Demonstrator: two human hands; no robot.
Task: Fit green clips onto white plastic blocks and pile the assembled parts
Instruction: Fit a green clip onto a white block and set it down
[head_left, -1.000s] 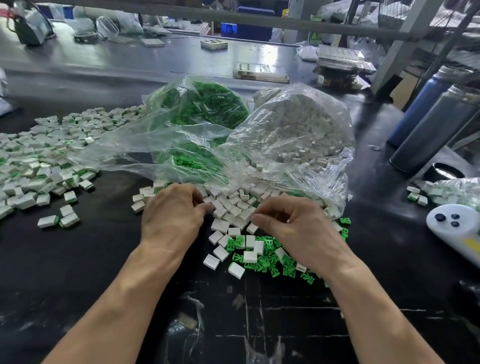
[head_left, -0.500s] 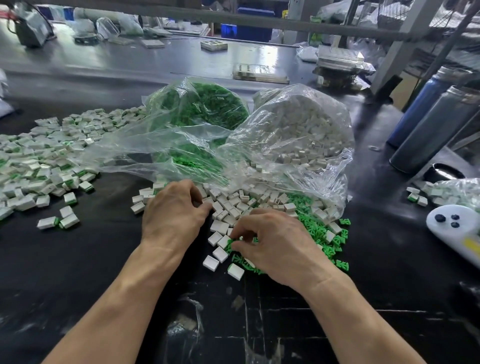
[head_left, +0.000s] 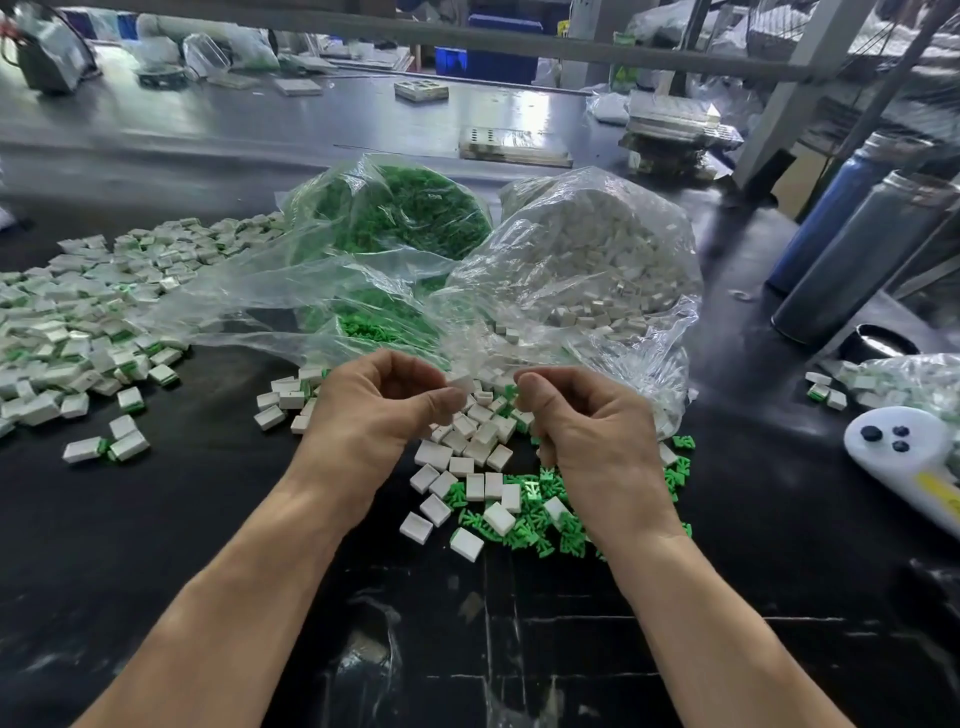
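My left hand (head_left: 379, 410) is raised above the black table and pinches a white block (head_left: 460, 383) at its fingertips. My right hand (head_left: 587, 426) faces it a short gap away, fingers curled, pinching a small green clip (head_left: 511, 391) that is mostly hidden. Below the hands lie loose white blocks (head_left: 478, 452) and loose green clips (head_left: 540, 517). A broad pile of assembled white-and-green parts (head_left: 78, 322) spreads over the left of the table. Behind the hands sit a clear bag of green clips (head_left: 395, 208) and a clear bag of white blocks (head_left: 587, 260).
At the right stand a grey bottle (head_left: 857, 260) and a blue bottle (head_left: 815, 218), with a black lid (head_left: 878, 343) in front of them. A white controller (head_left: 914, 457) and a small bag of parts (head_left: 904, 379) lie at the right edge. Flat trays (head_left: 514, 145) sit further back.
Both hands have lifted off the loose heap. The right hand came up from the green clips towards the left hand, and the two now face each other above the blocks.
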